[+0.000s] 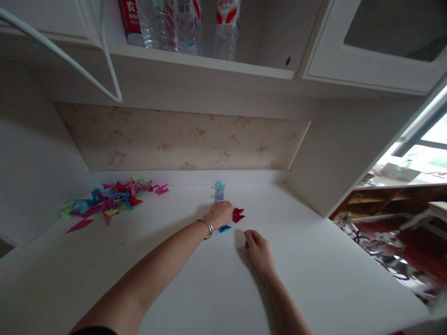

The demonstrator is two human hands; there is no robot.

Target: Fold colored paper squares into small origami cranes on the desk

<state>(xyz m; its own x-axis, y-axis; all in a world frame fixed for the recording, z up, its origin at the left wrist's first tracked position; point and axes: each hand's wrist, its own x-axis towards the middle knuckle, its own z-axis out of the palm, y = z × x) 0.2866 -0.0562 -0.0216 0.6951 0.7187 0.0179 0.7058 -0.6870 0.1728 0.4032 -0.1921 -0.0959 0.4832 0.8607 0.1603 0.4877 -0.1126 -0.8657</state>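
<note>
Room that looks like part of a home: white cabinets [209,83] with drink bottles [226,32] at upper centre, floral wallpaper [188,139] behind a white surface [314,260], and a bright window [433,135] at the right edge.

Pink-flowered beige wallpaper [199,139]

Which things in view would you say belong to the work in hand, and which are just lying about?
Apparently part of the work:
- red folded-paper piece beside left hand
- blue folded-paper piece, lilac piece, pale-turquoise piece
- multicoloured heap of folded paper

Apparently just lying about:
- clear plastic bottles on the shelf
</note>
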